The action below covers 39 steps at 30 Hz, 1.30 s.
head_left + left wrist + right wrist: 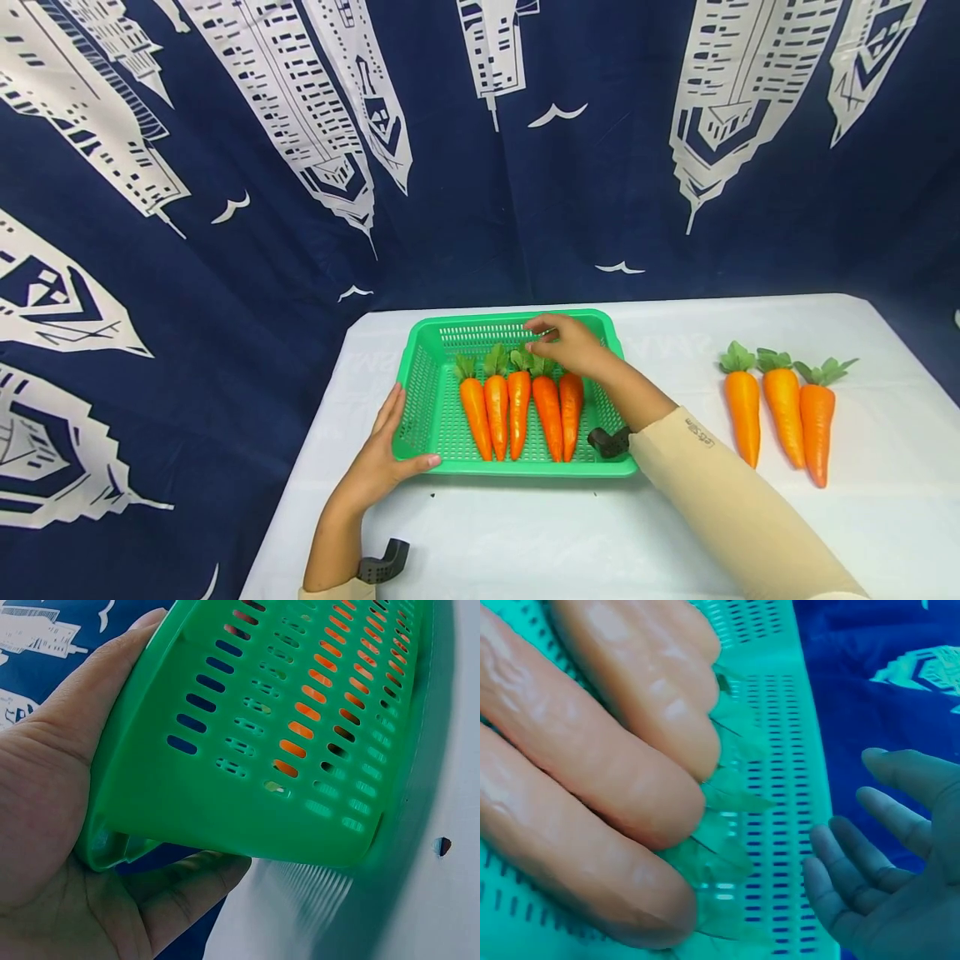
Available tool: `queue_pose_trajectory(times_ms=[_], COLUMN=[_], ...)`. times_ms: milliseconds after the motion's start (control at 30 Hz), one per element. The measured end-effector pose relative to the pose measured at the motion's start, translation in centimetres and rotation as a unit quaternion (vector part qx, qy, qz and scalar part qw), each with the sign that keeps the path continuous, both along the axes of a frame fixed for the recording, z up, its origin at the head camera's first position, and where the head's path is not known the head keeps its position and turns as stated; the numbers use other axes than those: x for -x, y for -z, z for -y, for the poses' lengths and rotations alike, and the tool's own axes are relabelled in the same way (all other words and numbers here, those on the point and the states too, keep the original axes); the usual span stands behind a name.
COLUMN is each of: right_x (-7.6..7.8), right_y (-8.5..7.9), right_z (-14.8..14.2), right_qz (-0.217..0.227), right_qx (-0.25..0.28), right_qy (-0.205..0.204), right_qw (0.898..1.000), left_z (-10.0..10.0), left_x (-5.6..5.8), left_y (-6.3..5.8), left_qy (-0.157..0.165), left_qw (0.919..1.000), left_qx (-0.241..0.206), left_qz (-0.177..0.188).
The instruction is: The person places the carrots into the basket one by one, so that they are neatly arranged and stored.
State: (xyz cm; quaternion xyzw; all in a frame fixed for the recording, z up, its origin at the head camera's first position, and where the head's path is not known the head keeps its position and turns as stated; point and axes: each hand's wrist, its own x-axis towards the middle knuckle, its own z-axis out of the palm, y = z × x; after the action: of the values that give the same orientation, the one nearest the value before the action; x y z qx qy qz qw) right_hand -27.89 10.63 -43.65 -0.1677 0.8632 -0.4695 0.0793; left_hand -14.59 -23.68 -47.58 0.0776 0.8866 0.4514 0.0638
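Note:
A green plastic basket (525, 469) with slotted walls stands on the white table. Several orange carrots (518, 415) lie side by side in it, leafy tops toward the far wall. My left hand (378, 462) holds the basket's near left corner, its thumb on the front rim and its fingers along the left side. In the left wrist view that hand (45, 780) spans the basket's corner. Over the carrot tops hovers my right hand (570, 343), holding nothing, fingers loosely bent. The right wrist view shows this hand (889, 877) apart from the carrots (592, 757) and their green leaves (731, 802).
Three more carrots (782, 408) with green tops lie on the table (892, 533) to the right of the basket. Behind the table hangs a dark blue cloth (480, 242) printed with white buildings and birds. Each wrist wears a black camera mount (384, 562).

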Motion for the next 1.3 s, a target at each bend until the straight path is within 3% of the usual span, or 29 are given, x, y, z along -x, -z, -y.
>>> queue_pose_trajectory(times_ms=[500, 867, 1000, 1300], right_x=[-2.1, -4.2, -4.9, -6.7], right_y=[-3.7, -4.2, -4.1, -2.9], right_z=[-4.6, -8.5, -9.5, -11.4], right_qz=[0.000, -0.025, -0.047, -0.081], right_qx=[0.079, 0.082, 0.081, 0.103], right_qy=[0.057, 0.115, 0.162, 0.273], right_qw=[0.995, 0.990, 0.982, 0.953], left_z=[-0.1, -0.2, -0.1, 0.1], left_x=[-0.1, 0.0, 0.1, 0.1], left_y=[0.2, 0.2, 0.2, -0.1], left_qy=[-0.001, 0.000, 0.003, 0.001], left_qw=[1.0000, 1.0000, 1.0000, 1.0000], left_qx=[-0.006, -0.002, 0.002, 0.002], left_qz=[0.005, -0.003, -0.001, 0.005])
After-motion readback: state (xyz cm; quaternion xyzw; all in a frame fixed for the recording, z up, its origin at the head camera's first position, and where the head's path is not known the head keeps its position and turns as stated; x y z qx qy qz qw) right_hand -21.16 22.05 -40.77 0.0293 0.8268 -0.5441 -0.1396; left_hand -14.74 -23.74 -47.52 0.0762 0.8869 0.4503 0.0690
